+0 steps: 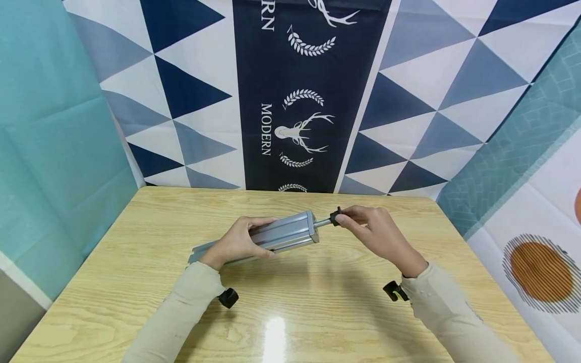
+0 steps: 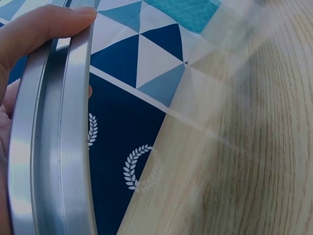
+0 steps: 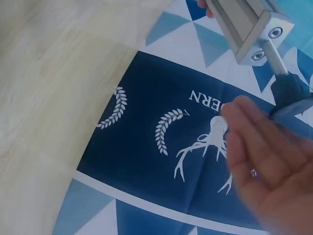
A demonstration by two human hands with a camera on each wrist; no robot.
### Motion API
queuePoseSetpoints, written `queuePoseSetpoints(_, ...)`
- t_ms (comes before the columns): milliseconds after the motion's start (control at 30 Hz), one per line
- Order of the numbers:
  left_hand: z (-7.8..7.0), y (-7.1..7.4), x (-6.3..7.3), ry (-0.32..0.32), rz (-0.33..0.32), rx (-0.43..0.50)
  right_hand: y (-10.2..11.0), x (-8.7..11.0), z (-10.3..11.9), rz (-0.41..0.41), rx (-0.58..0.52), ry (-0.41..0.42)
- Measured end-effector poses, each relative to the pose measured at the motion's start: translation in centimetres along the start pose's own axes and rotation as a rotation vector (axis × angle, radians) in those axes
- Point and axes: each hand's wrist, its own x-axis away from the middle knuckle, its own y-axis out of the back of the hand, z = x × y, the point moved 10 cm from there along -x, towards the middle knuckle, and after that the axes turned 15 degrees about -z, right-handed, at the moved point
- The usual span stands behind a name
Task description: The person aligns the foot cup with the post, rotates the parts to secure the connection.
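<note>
A long grey metal profile with grooved sides is held tilted over the table, its right end higher. My left hand grips it around the middle, fingers on the far side and thumb along the near side. The left wrist view shows the grooved side of the profile close up. Out of its right end plate, which has screws, comes a thin metal rod tipped with a black end piece. My right hand pinches that end piece. The right wrist view shows the black end piece beside the fingertips.
The light wooden table lies under both hands. A patterned cloth hangs behind its far edge, with teal cloth at the left. Each wrist carries a small black device, one by the left sleeve.
</note>
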Motion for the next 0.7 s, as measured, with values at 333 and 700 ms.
queuePoseSetpoints(333,0.0,-0.2,0.0,0.013,0.013,0.021,-0.2,0.2,-0.9,0.031,0.006,-0.102)
queuePoseSetpoints(700,0.0,0.0,0.1,-0.015,-0.014,-0.011,0.6,0.8,2.5,0.068,-0.005,0.283)
